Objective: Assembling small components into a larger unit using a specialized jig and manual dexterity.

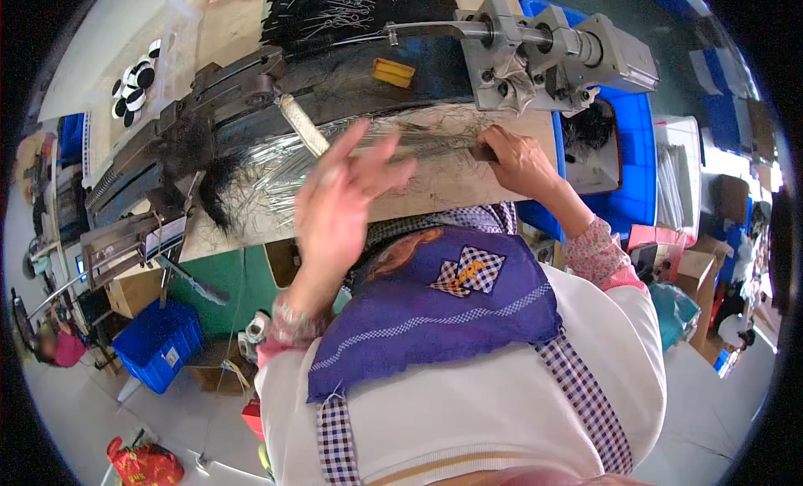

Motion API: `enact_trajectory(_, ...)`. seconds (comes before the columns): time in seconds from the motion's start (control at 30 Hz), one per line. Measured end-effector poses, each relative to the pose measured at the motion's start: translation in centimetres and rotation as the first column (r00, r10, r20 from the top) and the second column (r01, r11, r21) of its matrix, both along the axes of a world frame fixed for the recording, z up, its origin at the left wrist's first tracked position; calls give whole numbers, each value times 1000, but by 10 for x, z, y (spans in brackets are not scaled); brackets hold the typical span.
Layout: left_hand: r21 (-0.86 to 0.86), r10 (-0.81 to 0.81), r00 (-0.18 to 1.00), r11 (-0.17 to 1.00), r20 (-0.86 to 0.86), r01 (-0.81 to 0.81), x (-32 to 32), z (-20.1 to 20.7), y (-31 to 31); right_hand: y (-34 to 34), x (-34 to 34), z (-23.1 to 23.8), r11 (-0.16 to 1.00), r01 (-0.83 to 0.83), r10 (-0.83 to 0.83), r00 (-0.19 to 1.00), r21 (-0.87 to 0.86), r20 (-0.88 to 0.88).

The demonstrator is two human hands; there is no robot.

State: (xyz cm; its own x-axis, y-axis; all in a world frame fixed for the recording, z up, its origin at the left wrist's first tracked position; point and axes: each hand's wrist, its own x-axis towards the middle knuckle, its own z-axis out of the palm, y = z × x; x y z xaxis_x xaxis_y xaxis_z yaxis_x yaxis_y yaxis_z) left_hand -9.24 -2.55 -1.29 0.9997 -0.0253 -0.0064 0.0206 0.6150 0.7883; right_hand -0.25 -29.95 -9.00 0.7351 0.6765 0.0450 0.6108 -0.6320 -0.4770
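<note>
My left hand (335, 206) is raised over the wooden bench, smeared by motion, its fingers spread and nothing visible in them. Under and beside it lies a spread of thin metal wires (280, 185) mixed with loose dark bristles. A handle wrapped in pale tape (303, 126) sticks out just past the fingers. Farther right, my right hand (520, 164) is closed on a small dark piece (483, 152), mostly covered by the fingers. Fine dark strands (443, 139) stretch across the bench between the two hands.
A grey metal machine (544, 55) stands at the bench's far right. A yellow block (393, 72) sits on the dark rail. Looped twisted wires (347, 9) lie on black cloth behind. Black-and-white round pieces (134, 89) fill part of a clear bin. A blue crate (637, 151) stands right.
</note>
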Motion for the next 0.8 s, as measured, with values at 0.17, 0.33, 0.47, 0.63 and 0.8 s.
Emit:
enact_trajectory(0.17,527,252,690,-822,678,-217,-76,-20,107,-10,-5,20,995,38,-35,999,89,-32)
enact_trajectory(0.33,845,876,315,-454,365,282,-212,-57,246,-17,0,41,967,109,-102,994,229,-40)
enact_trajectory(0.47,801,849,358,-504,390,323,-227,-75,266,-18,0,66,930,207,-190,978,305,-86)
enact_trajectory(0.63,731,520,567,-641,639,-235,-116,-58,153,-20,-4,90,959,147,-168,983,241,71)
enact_trajectory(0.8,935,-147,934,197,325,-295,-14,69,2,16,14,146,981,-141,126,985,130,115)
